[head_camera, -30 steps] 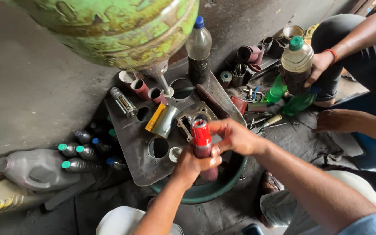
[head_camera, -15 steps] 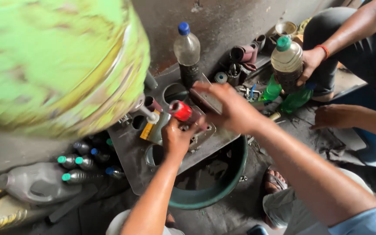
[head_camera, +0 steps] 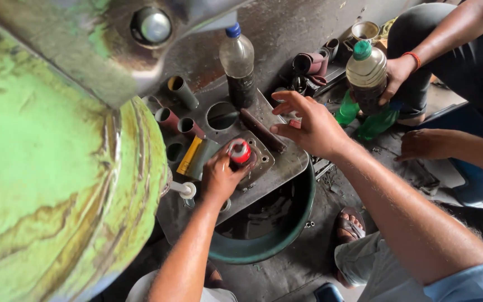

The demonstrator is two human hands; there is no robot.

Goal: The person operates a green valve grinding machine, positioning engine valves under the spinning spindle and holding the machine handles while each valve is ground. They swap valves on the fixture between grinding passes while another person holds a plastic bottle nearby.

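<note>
The left hand (head_camera: 219,178) gripped one red canister (head_camera: 240,151), standing it on the metal plate (head_camera: 286,162) over a green basin (head_camera: 286,223). The right hand (head_camera: 308,126) hovered open, fingers spread, holding nothing. Two plastic bottles stood farther off: one clear bottle (head_camera: 237,61), one held by another person's hand (head_camera: 399,75). Three short tubes (head_camera: 183,92) lay far left. A big green cylinder (head_camera: 57,184) hid the left side; the canister's body was mostly covered by fingers.

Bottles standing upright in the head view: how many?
2. A blue-capped bottle stands at the plate's far edge; a green-capped bottle is held in a co-worker's hand. Green bottles lying below aren't counted.
</note>
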